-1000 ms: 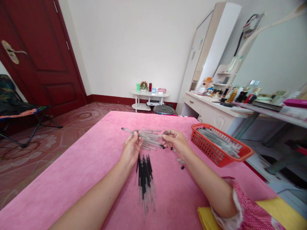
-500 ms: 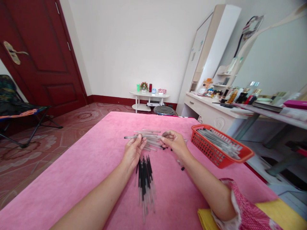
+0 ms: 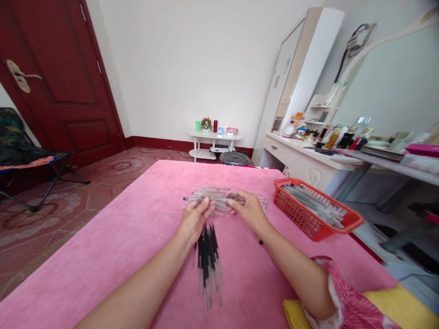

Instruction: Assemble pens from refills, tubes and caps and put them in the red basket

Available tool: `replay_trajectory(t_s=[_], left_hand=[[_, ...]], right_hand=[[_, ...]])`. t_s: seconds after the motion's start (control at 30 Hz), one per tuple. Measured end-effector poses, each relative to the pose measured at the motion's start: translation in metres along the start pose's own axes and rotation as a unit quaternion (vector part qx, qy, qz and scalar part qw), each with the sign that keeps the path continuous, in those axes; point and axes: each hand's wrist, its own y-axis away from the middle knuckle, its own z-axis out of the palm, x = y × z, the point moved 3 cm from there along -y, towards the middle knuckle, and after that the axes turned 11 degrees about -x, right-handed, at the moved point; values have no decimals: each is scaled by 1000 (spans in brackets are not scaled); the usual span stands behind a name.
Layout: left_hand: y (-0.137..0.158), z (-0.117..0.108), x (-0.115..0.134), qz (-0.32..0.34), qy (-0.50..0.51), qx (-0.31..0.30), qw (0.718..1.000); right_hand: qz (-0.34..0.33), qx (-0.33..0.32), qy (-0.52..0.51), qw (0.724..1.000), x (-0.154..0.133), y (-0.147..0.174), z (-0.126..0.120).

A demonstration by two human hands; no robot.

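My left hand (image 3: 196, 217) pinches a clear pen barrel (image 3: 220, 199) with a dark left end, held level above the pink cloth. The fingers of my right hand (image 3: 249, 208) are closed at the barrel's right end; whether they also hold a small part is hidden. Under and behind both hands lies a pile of clear pen barrels (image 3: 210, 188). Nearer to me, a loose bundle of pen refills (image 3: 207, 256), black in their upper part and clear below, rests on the cloth. A small black cap (image 3: 261, 242) shows beside my right forearm.
An orange-red plastic basket (image 3: 291, 211) holding many clear barrels stands to the right on the pink-covered table (image 3: 113, 256). Folded yellow cloth (image 3: 295, 313) lies by my right elbow. Beyond are a dressing table (image 3: 302, 157), a low white table (image 3: 214, 134) and a folding chair (image 3: 30, 157).
Both hands have drawn slightly closer together. My left hand and the barrel have moved a little to the right, and my right hand has shifted slightly left.
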Motion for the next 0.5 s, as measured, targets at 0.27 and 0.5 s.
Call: replay_trajectory(t_s=[0.27,0.5], left_hand=[[3,1,-3,11,17,22,1000],[7,4,-3,27,-13,20,999]], right_hand=[[-33,20,89,995,-4,5,6],[-34,24,133,990,-11,9,7]])
